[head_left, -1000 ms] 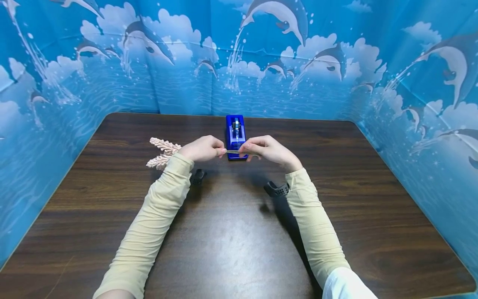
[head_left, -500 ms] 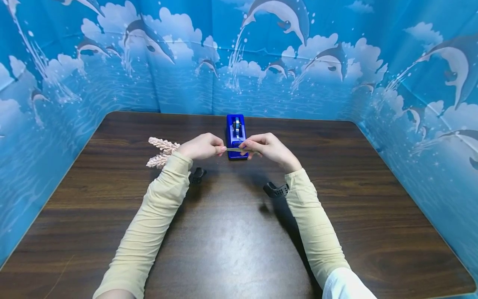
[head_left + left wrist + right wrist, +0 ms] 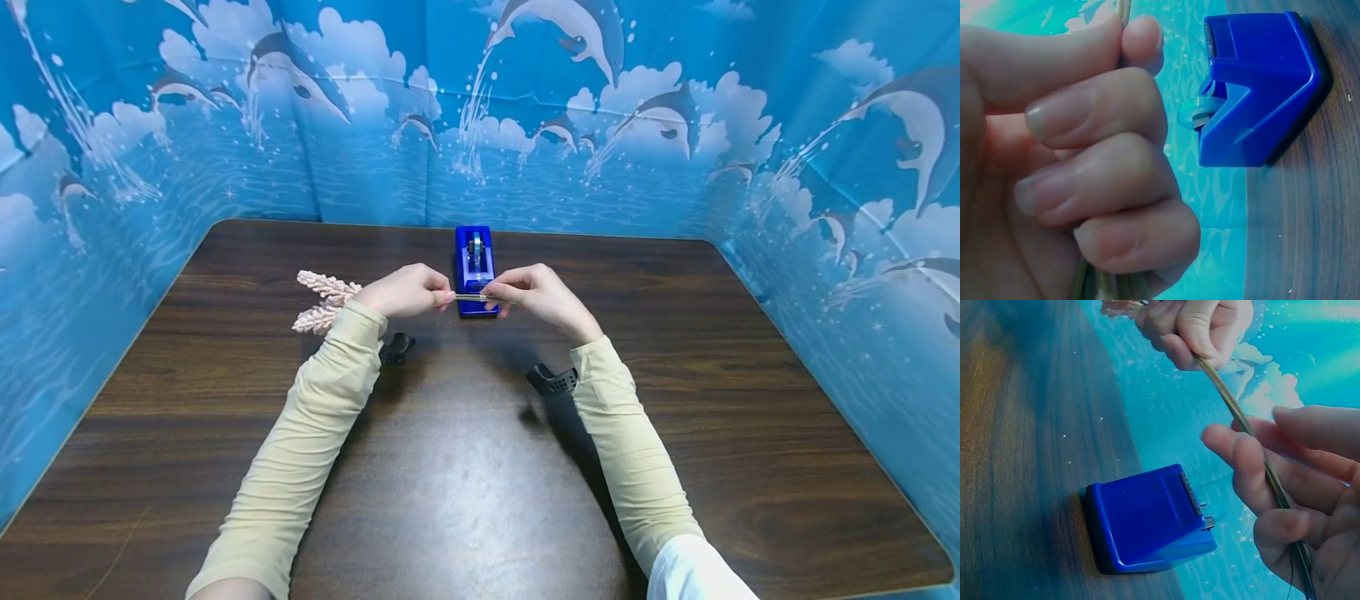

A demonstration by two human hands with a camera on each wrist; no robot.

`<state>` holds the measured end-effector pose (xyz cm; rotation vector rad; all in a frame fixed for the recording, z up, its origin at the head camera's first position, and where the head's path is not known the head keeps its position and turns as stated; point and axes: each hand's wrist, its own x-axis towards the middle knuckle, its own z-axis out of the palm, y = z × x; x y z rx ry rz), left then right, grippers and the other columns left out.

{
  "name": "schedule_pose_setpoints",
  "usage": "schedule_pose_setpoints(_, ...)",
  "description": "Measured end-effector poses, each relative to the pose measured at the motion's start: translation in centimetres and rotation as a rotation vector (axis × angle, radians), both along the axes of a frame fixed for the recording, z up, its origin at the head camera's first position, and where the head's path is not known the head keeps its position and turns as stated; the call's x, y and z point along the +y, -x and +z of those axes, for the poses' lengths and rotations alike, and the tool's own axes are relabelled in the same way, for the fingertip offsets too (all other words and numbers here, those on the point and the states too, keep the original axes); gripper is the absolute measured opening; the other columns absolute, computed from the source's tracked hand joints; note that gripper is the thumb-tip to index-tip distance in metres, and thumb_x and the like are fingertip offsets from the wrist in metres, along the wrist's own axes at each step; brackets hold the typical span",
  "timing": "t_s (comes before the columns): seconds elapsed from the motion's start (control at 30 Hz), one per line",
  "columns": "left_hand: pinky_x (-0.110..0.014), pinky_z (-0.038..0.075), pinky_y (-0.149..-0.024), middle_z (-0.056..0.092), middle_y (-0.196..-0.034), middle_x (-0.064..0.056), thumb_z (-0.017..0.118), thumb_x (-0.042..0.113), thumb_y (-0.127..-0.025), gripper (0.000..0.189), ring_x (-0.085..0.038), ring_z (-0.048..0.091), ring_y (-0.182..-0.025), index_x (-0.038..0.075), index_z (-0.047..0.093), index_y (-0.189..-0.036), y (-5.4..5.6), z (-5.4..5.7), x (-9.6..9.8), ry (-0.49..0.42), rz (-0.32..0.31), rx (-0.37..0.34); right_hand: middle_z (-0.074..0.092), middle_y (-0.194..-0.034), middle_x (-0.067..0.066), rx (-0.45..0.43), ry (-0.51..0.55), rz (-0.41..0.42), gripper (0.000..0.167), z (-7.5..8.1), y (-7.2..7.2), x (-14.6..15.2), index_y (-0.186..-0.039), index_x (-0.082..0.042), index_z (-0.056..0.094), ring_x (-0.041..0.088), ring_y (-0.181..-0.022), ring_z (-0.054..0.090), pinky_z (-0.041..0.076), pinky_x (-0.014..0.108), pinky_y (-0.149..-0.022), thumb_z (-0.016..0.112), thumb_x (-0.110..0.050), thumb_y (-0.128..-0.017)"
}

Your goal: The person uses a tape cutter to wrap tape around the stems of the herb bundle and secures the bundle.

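Two bare hands face each other over the bench (image 3: pixel 480 467), and I follow them through three views. The left hand (image 3: pixel 405 292) is closed up: thumb and forefinger pinch a thin bundle of greenish-brown stems (image 3: pixel 1225 394), the other fingers curl into the palm, and more stem shows below them. The right hand (image 3: pixel 1297 481) is looser, its fingers half curled about the same bundle, which slants down across the palm; I see the thumb standing a little off it. The stems are held in the air, spanning the gap between the hands.

Past the left wrist I see pale pink flower heads (image 3: pixel 328 287), a forked pair pointing left. Just beyond the stems sits a glossy blue desktop tape dispenser (image 3: pixel 474 258) with a black base (image 3: pixel 1329 75), a serrated cutter (image 3: pixel 1190 490) and a clear tape roll (image 3: pixel 1191 115); any print on the roll is too small for me to read.

Further out are cream sleeves (image 3: pixel 300 417), black perforated wrist straps (image 3: pixel 553 381) and, behind the bench, a blue backdrop (image 3: pixel 360 183) printed with dolphins, clouds and waves.
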<state>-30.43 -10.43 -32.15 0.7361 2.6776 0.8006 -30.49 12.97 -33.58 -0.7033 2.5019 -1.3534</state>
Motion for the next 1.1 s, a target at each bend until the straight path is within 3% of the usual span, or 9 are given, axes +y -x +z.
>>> schedule_pose_setpoints(0.23,-0.027,0.032,-0.062,0.047,-0.065,0.003,0.052,0.019,-0.098,0.028,-0.015,0.043,-0.066,0.001,0.062,-0.078,-0.3,0.2,0.1,0.011,-0.006,0.020,0.071,-0.072,0.007,0.110,-0.062,-0.059,0.015,-0.3,0.0,-0.8,-0.091,-0.009,0.073,0.026,-0.064,0.063,0.048,0.028,-0.061,0.069,-0.024,-0.090)
schedule_pose_setpoints(0.4,-0.028,0.034,-0.064,0.049,-0.066,0.002,0.052,0.019,-0.098,0.028,-0.017,0.046,-0.069,0.002,0.062,-0.078,-0.2,0.2,0.0,0.023,-0.013,0.029,0.071,-0.073,0.011,0.158,-0.130,-0.071,0.017,-0.5,0.1,-1.1,-0.090,-0.008,0.073,0.015,-0.064,0.063,0.046,0.025,-0.059,0.070,-0.025,-0.089)
schedule_pose_setpoints(0.7,-0.028,0.032,-0.062,0.045,-0.065,0.004,0.053,0.018,-0.097,0.027,-0.015,0.042,-0.066,0.008,0.060,-0.074,-0.1,0.4,0.0,0.031,-0.030,0.011,0.064,-0.067,0.000,0.291,-0.242,-0.005,0.020,-0.7,0.1,-1.0,-0.080,-0.007,0.072,0.006,-0.058,0.047,0.037,0.022,-0.055,0.072,-0.025,-0.087)
schedule_pose_setpoints(0.83,-0.028,0.034,-0.063,0.050,-0.067,0.002,0.054,0.018,-0.097,0.025,-0.016,0.045,-0.069,0.007,0.062,-0.076,-0.2,0.5,-0.1,0.041,-0.034,0.019,0.062,-0.066,-0.001,0.231,-0.264,0.042,0.021,-0.5,0.1,-0.6,-0.082,-0.007,0.071,0.007,-0.058,0.048,0.039,0.023,-0.055,0.069,-0.027,-0.090)
schedule_pose_setpoints(0.97,-0.028,0.036,-0.065,0.054,-0.070,0.001,0.057,0.018,-0.095,0.021,-0.017,0.047,-0.072,0.006,0.067,-0.081,-0.3,0.6,-0.2,0.047,-0.024,0.010,0.059,-0.064,0.001,0.128,-0.271,0.104,0.025,-0.1,0.2,0.4,-0.085,-0.008,0.070,0.020,-0.059,0.053,0.042,0.026,-0.057,0.059,-0.027,-0.097)
schedule_pose_setpoints(1.1,-0.028,0.036,-0.063,0.052,-0.068,0.003,0.061,0.020,-0.094,0.019,-0.015,0.046,-0.069,0.006,0.069,-0.084,-0.4,0.7,-0.2,0.050,-0.017,-0.023,0.058,-0.065,0.003,0.089,-0.278,0.156,0.030,0.2,0.4,1.2,-0.090,-0.006,0.070,0.031,-0.064,0.055,0.043,0.027,-0.058,0.050,-0.024,-0.102)
